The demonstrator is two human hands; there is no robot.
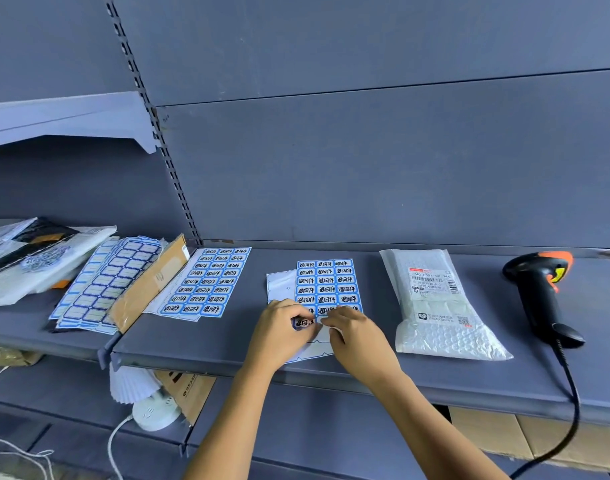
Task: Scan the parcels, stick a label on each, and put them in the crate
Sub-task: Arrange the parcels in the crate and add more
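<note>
While the head view looks down on a grey shelf (227,344), both hands meet at the lower end of a blue label sheet (326,282) that lies flat in the middle of it. The left hand (282,329) has its fingers curled and pinches one blue label (303,322) between thumb and fingertips, just at the sheet's bottom-left corner. The right hand (353,332) is bent at the knuckles, and its fingertips and thumb pinch the sheet's lower edge beside that label.

A white bubble-mailer parcel (431,306) lies flat just right of the sheet, touched by neither hand, with its printed shipping slip facing up. Further right lies a black-and-orange barcode scanner (539,289) with its cable hanging over the shelf edge. To the left are a second written label sheet (206,282), a piece of cardboard (151,282), a stack of blank label sheets (106,282) and a pile of parcels (36,258).
</note>
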